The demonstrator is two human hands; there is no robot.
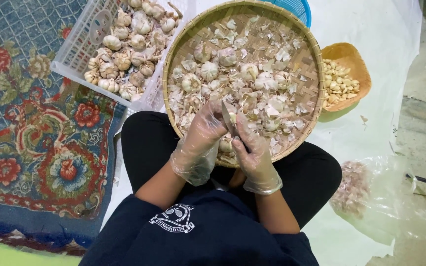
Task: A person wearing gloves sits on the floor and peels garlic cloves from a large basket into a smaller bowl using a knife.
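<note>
Both my hands wear clear plastic gloves and meet over the near edge of a round woven bamboo tray resting on my lap. My right hand grips a small knife, blade pointing up. My left hand is closed around a piece of garlic right against the blade; the piece itself is mostly hidden by my fingers. The tray holds garlic bulbs and many loose papery skins.
A white plastic crate of unpeeled garlic bulbs stands at the upper left on a floral rug. An orange bowl of peeled cloves sits right of the tray. A clear bag of skins lies at right on white sheeting.
</note>
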